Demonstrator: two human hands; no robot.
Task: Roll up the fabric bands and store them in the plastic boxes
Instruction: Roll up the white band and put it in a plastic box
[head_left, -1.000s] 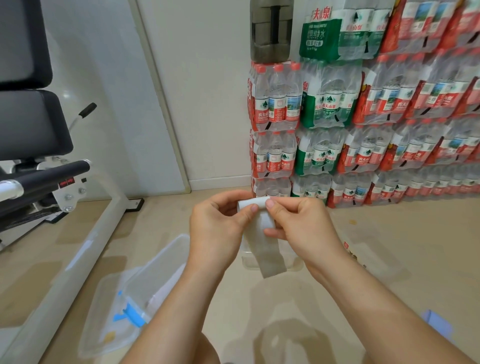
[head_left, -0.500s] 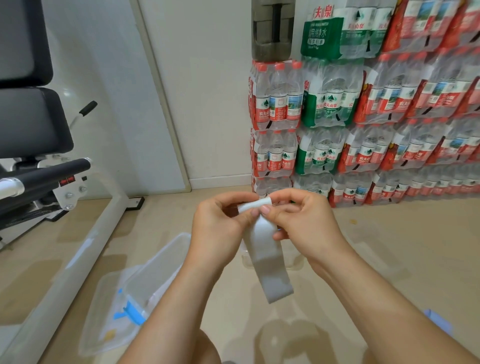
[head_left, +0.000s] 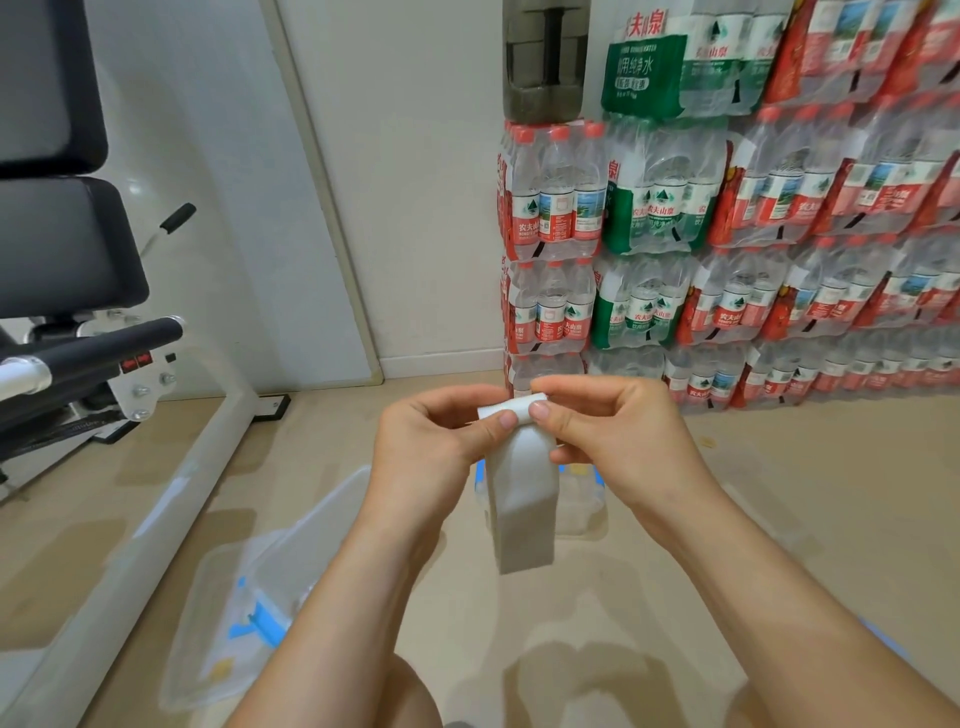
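A white fabric band (head_left: 522, 499) hangs in the air in front of me, its top end rolled into a small tube. My left hand (head_left: 431, 441) pinches the roll's left end with thumb and fingers. My right hand (head_left: 608, 431) pinches the right end, thumb on the front. The loose tail drops straight down below both hands. A clear plastic box (head_left: 582, 499) with blue clips sits on the floor behind the band, partly hidden by it. A second clear plastic box (head_left: 291, 551) with a blue latch lies on the floor at lower left.
Stacked shrink-wrapped packs of water bottles (head_left: 727, 218) fill the right wall. A white exercise machine frame (head_left: 171, 478) with black pads stands on the left. The beige floor (head_left: 779, 493) spreads between them. My knees show at the bottom edge.
Both hands kept turning the roll at the band's top. The hanging tail has swung slightly and reads a little shorter than half a second ago.
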